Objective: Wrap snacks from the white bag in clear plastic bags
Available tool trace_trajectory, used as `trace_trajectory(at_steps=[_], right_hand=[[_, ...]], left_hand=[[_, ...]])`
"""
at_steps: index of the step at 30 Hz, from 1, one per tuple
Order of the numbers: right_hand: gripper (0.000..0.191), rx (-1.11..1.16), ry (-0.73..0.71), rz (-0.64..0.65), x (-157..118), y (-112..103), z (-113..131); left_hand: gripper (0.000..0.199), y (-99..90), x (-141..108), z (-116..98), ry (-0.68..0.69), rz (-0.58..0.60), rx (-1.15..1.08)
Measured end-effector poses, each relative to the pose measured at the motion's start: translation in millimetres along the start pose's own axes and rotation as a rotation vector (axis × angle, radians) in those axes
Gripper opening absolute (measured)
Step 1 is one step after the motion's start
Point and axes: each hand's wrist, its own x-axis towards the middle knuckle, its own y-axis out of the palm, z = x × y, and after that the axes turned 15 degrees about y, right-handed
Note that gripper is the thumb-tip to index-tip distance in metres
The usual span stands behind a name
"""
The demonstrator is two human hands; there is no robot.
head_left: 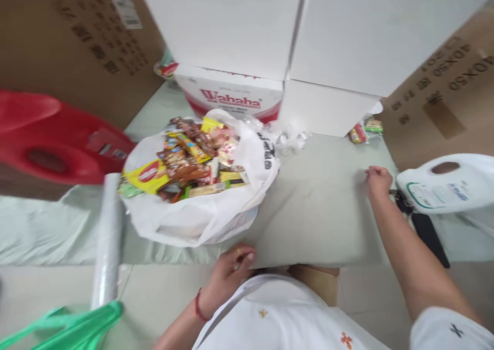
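Note:
My left hand (231, 270), with a red string on its wrist, is at the table's front edge, just below a white plastic bag (231, 211). Its fingers are curled, and whatever they may hold is hidden. The open bag is full of wrapped snacks (185, 162) in brown, yellow and red. Over the right part of the table my right hand (378, 181) is closed, its fingers bent inward, left of a white jug (451, 185). Too little of its inside shows to tell what it holds.
Green cloth covers the table (320, 200). Behind stand a Wahaha carton (231, 95) and white boxes (332, 36). A red jug (65, 139) and clear roll (108, 237) are left. Small packets (365, 130) lie back right; a black phone (430, 239) is near my right forearm.

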Motion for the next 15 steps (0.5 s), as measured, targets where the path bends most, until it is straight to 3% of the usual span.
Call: trace_trajectory(at_steps=[2, 4, 7, 9, 11, 13, 15], right_hand=[[0.038, 0.030, 0.048, 0.053, -28, 1, 4], [0.036, 0.039, 0.026, 0.186, -54, 1, 23], [0.034, -0.107, -0.182, 0.466, -83, 10, 72], [0.031, -0.302, -0.346, 0.584, -95, 28, 104], [0.027, -0.455, -0.451, 0.552, -99, 56, 127], [0.030, -0.506, -0.535, 0.411, -98, 90, 140], [0.052, -0.521, -0.647, 0.349, -97, 123, 146]], left_hand=[[0.039, -3.0, 5, 1, 0.050, 0.013, 0.027], [0.037, -7.0, 9, 8, 0.078, -0.032, 0.018], [0.034, -13.8, 12, 19, 0.133, -0.167, 0.018], [0.030, -18.3, 9, 26, 0.144, -0.224, 0.043], [0.024, -22.8, 4, 31, 0.145, -0.210, 0.069], [0.019, -27.2, -4, 33, 0.171, -0.153, 0.092], [0.019, -30.9, -13, 34, 0.217, -0.092, 0.119]])
